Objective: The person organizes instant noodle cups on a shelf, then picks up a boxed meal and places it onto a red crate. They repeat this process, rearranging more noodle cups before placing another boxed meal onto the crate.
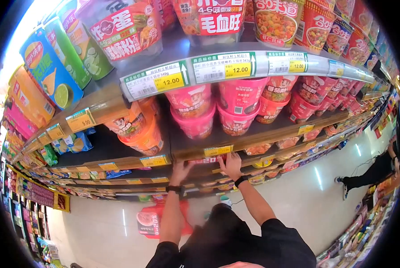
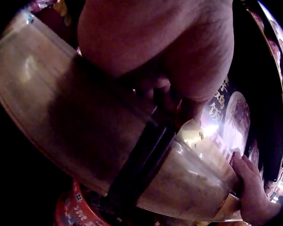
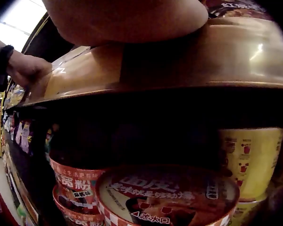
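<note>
A red package with a white "20" (image 1: 209, 160) lies on a lower shelf, half hidden under the ledge above. At its left end is my left hand (image 1: 180, 172), the thumb side close against the package. My right hand (image 1: 231, 166) touches the right end, its fingers stretched forward. In the left wrist view, the left hand (image 2: 160, 42) shows curled fingertips over the shelf lip; I cannot tell whether they grip the package. The printed package front (image 2: 233, 117) shows beyond its thumb. The right hand (image 3: 132, 19) crosses above the shelf edge in the right wrist view.
Pink noodle cups (image 1: 193, 114) stand stacked just above the hands, beside orange cups (image 1: 139, 129). Price-tagged shelf edges (image 1: 217, 150) run across. Below are more noodle bowls (image 3: 170, 193). A red package (image 1: 148, 223) is down at floor level. Another person's leg (image 1: 360, 181) shows at right.
</note>
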{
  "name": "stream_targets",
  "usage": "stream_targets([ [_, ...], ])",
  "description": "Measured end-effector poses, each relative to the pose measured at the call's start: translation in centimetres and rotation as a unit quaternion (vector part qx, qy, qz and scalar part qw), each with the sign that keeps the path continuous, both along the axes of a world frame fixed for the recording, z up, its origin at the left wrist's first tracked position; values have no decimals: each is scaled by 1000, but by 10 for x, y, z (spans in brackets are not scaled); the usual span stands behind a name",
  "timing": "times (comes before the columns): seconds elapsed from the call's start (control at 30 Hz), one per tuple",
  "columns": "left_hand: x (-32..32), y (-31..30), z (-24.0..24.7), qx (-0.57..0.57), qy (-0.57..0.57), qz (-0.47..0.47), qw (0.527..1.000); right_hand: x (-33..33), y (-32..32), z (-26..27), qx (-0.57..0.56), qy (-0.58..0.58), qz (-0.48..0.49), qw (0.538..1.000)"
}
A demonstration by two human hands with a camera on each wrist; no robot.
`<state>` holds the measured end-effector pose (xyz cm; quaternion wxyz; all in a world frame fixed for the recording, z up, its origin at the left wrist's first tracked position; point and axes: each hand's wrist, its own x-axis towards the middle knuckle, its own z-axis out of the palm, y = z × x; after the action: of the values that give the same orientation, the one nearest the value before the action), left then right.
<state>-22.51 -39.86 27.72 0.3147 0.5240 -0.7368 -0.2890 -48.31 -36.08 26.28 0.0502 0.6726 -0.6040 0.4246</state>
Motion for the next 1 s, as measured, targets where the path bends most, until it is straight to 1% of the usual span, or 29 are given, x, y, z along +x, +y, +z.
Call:
stream_targets([
  [0.07,3,-1,0,54,-3,-10,998,-1,1,-1,5,-3,1,1000],
  [0.1,3,-1,6,75,-8,-18,997,-1,1,-1,24,-1,-4,1000],
  [0.13,1,-1,13,96,-12,-27,995,-2,1,-2,18,-3,0,1000],
  [0.17,-1,0,16,84,-28,-23,996,-2,0,-3,12,-3,4,1000],
  [0.27,-2,4,31,117,-12,-35,992,-6,0,-8,19,2,11,1000],
  [0.3,5,-1,5,40,-9,-39,998,-5,1,-7,27,5,14,1000],
  [0.4,1,5,10,-50,29,-34,998,-6,2,-1,41,-4,21,999],
  [0.43,-1,8,17,15,27,-24,999,-5,3,-1,50,-22,25,998],
  [0.47,0,7,12,-22,26,-12,999,-5,5,-2,61,-17,21,998],
  [0.53,0,5,13,21,61,-25,998,-5,2,0,82,-9,11,997],
  [0.57,0,3,12,45,78,-32,995,-6,4,0,73,-17,13,997],
  [0.67,-1,2,13,75,95,-39,992,-7,6,6,119,-16,24,992],
  [0.7,-1,1,9,86,94,-30,991,-6,2,-2,101,-15,21,995],
  [0.77,4,2,-12,112,92,-9,989,-7,2,2,86,-35,30,995],
  [0.8,1,4,-9,126,92,2,988,-6,3,4,81,-44,35,995],
  [0.83,-7,11,0,157,91,48,982,-6,5,5,84,-54,45,994],
  [0.9,-13,21,-16,89,175,46,979,-8,4,11,82,-70,59,992],
  [0.93,-21,23,-9,54,217,44,974,-11,5,11,82,-63,61,993],
  [0.97,-26,29,-2,65,235,53,968,-13,8,10,82,-58,65,993],
  [1.0,-28,32,-1,60,229,65,969,-14,11,12,83,-54,69,993],
])
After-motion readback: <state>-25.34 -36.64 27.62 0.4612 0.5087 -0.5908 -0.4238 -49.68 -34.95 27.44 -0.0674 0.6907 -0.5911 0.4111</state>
